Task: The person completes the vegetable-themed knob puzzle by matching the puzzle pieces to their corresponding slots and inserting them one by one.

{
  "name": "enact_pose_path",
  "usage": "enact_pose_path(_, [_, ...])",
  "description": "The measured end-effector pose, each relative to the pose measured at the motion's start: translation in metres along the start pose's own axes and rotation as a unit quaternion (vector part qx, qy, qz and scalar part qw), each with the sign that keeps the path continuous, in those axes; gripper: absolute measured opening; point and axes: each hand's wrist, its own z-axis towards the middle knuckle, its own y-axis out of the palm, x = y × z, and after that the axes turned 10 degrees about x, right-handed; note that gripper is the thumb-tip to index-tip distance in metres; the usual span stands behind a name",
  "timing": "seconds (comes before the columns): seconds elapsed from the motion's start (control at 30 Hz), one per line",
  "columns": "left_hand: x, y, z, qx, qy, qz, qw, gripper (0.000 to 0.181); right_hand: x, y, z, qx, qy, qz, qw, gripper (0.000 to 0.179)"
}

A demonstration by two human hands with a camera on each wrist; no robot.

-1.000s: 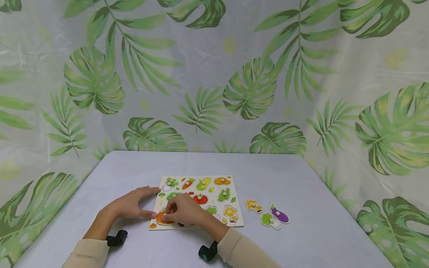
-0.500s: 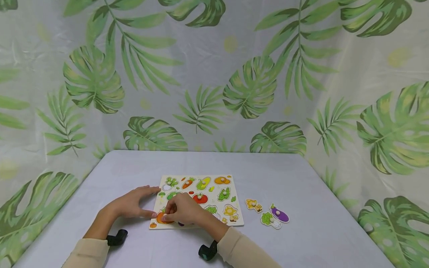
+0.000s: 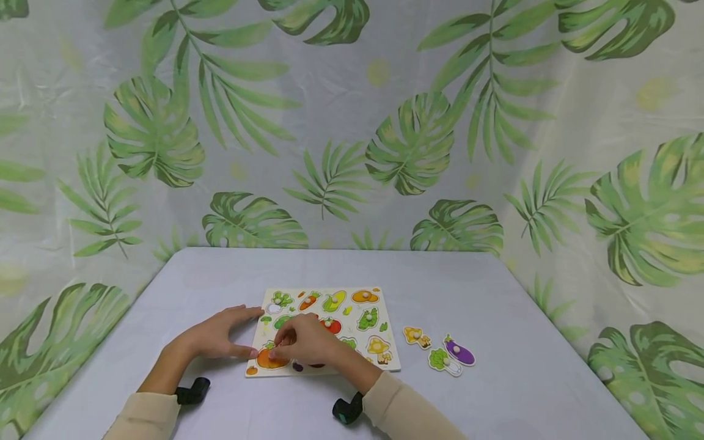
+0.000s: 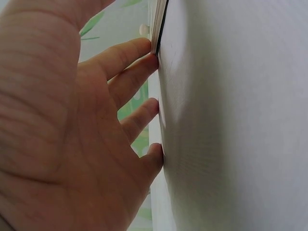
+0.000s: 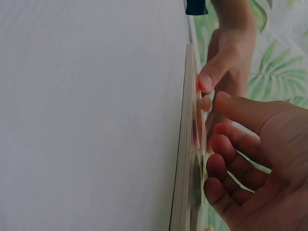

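Observation:
A wooden vegetable puzzle board [image 3: 352, 324] lies on the table. Its pumpkin piece [image 3: 279, 362] sits at the near left corner, in its slot. Over that piece is my right hand [image 3: 310, 342]; in the right wrist view the thumb and loosely bent fingers stand just off the piece's small knob [image 5: 204, 103], with nothing pinched. My left hand [image 3: 214, 336] is spread at the board's left edge. Its fingertips touch the edge and the tabletop, as the left wrist view shows. My right hand covers part of the board's near row.
Right of the board lie three loose knobbed pieces: a mushroom [image 3: 415, 336], an eggplant [image 3: 464, 354] and a leafy green cabbage [image 3: 437, 359]. Other knobbed pieces, such as a carrot [image 3: 308, 302] and corn [image 3: 334, 300], are in the board. A leaf-patterned curtain [image 3: 341, 122] hangs behind.
My right hand has let go of the pumpkin's knob and shifted slightly right, showing more of the piece. The pumpkin now lies flatter in the board. My left hand stays still.

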Motion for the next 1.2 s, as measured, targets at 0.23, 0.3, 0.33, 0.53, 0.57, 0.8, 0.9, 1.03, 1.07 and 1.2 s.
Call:
enact_pose_path(0.23, [0.0, 0.0, 0.001, 0.004, 0.001, 0.009, 0.9999, 0.094, 0.007, -0.012, -0.001, 0.016, -0.019, -0.007, 0.9997, 0.015])
enact_pose_path(0.3, [0.0, 0.0, 0.001, 0.006, 0.005, 0.012, 0.9999, 0.094, 0.009, -0.016, -0.002, 0.018, -0.018, -0.011, 0.9996, 0.015])
enact_pose_path(0.33, [0.0, 0.0, 0.001, 0.008, 0.008, 0.014, 0.9998, 0.094, 0.01, -0.018, -0.003, 0.02, -0.017, -0.014, 0.9996, 0.014])
enact_pose_path(0.53, [0.001, -0.001, 0.001, 0.019, 0.023, 0.017, 0.9994, 0.094, 0.016, -0.028, -0.005, 0.028, -0.011, -0.027, 0.9992, 0.014])
enact_pose_path(0.57, [0.001, 0.0, 0.001, 0.019, 0.022, 0.016, 0.9994, 0.094, 0.017, -0.03, -0.006, 0.029, -0.012, -0.025, 0.9992, 0.014])
enact_pose_path(0.8, [0.004, 0.001, 0.0, 0.021, 0.016, 0.017, 0.9995, 0.095, 0.026, -0.045, -0.012, 0.047, -0.022, -0.018, 0.9985, 0.016])
enact_pose_path(0.9, [0.005, 0.0, 0.0, 0.022, 0.015, 0.016, 0.9995, 0.095, 0.032, -0.053, -0.016, 0.056, -0.021, -0.016, 0.9981, 0.016])
enact_pose_path(1.03, [0.005, 0.0, -0.001, 0.019, 0.018, 0.009, 0.9996, 0.095, 0.04, -0.064, -0.023, 0.066, -0.012, -0.021, 0.9975, 0.014])
enact_pose_path(1.07, [0.005, 0.0, -0.002, 0.018, 0.019, 0.008, 0.9996, 0.095, 0.043, -0.067, -0.025, 0.068, -0.008, -0.022, 0.9974, 0.014])
enact_pose_path(1.2, [0.005, 0.0, -0.002, 0.019, 0.023, 0.003, 0.9995, 0.094, 0.055, -0.079, -0.03, 0.08, 0.003, -0.032, 0.9963, 0.014])
